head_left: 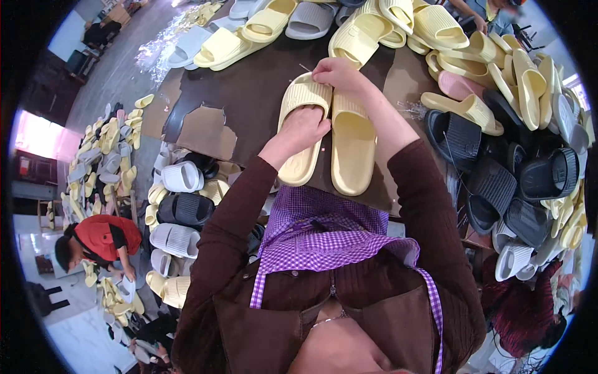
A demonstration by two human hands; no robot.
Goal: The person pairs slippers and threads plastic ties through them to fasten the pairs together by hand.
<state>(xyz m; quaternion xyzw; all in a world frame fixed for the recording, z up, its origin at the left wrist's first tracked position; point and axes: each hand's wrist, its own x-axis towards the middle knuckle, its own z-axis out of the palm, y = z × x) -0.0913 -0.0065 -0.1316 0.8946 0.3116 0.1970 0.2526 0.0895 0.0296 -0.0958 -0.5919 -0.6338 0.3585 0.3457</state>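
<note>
Yellow slippers [353,149]: left hand [303,129] tucked inside one, right hand [341,76] curled, both grasps unclear

Stretched away as grey floor [128,68] beyond the left edge of the table [255,68], met a dark wall [53,93], and glowed pinkish-white at a bright opening [40,136].

Pinkish glare at left opening [45,136]; fisheye-bent edges, black corners.

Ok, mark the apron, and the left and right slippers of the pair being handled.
Apron [333,252]: head view, on its purple checked cloth.
Left slipper [300,163]: head view, on the footbed toward the heel.
Right slipper [353,149]: head view, on the footbed behind the strap.
</note>
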